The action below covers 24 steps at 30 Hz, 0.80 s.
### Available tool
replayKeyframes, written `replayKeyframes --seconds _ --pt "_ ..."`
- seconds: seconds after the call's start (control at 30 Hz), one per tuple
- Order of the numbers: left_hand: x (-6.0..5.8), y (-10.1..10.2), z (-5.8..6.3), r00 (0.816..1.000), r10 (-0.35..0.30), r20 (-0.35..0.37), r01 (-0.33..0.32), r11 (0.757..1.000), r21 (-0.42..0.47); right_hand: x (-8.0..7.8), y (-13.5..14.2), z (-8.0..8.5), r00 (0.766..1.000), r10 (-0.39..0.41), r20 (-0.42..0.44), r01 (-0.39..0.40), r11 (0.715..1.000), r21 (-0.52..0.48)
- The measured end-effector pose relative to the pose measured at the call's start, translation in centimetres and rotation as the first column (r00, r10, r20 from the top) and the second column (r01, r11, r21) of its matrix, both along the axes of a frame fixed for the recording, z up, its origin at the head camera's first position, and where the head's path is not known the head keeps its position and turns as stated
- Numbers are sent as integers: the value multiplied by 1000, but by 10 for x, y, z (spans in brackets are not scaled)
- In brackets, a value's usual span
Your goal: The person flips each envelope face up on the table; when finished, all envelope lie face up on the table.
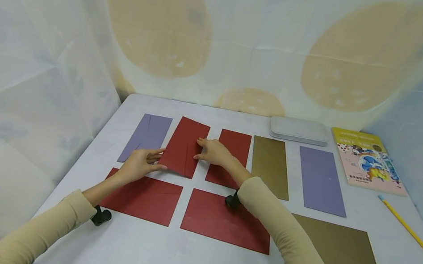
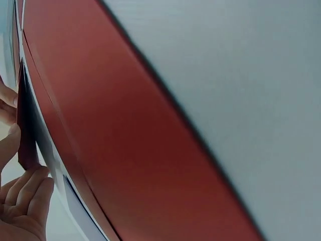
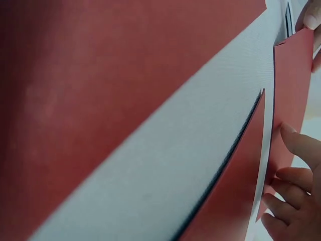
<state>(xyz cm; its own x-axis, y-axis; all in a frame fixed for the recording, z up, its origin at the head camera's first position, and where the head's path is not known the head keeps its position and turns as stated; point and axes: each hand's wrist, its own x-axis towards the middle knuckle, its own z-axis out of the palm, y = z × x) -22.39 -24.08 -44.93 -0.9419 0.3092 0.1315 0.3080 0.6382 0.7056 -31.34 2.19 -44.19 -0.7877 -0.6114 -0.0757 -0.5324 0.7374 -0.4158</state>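
Observation:
Both hands hold one red envelope slightly tilted above the table, its flap seam facing up. At its lower left corner my left hand pinches it, thumb on one face and fingers behind, as the left wrist view shows on the hand. My right hand grips the right edge; in the right wrist view this hand has its thumb on the red face and fingers at the edge. Two red envelopes lie crosswise nearer me, a left one and a right one. Another red envelope lies partly under my right wrist.
A purple envelope lies at the left, another purple envelope at the right. One gold envelope lies upright, another gold envelope crosswise. Beyond are a pale flat case, a book and a yellow pencil.

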Motion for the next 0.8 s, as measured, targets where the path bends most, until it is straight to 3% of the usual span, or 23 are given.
replayKeyframes --seconds 0.3,0.4,0.6,0.7,0.8 --pt "-2 5 -2 1000 -10 3 10 997 -77 -2 0 -2 1000 8 -9 -7 999 51" --pt "-2 8 -2 999 -14 -29 10 991 -134 -2 0 -2 1000 5 -3 -5 999 54" --pt "2 11 2 993 -60 -105 31 965 -259 1 3 1 999 33 -18 -32 999 39" --pt "2 10 3 991 -77 -107 45 960 -275 4 6 4 999 46 -12 -46 999 17" --pt "1 10 3 984 -136 -116 99 955 -281 8 9 7 998 67 -7 -67 997 24"
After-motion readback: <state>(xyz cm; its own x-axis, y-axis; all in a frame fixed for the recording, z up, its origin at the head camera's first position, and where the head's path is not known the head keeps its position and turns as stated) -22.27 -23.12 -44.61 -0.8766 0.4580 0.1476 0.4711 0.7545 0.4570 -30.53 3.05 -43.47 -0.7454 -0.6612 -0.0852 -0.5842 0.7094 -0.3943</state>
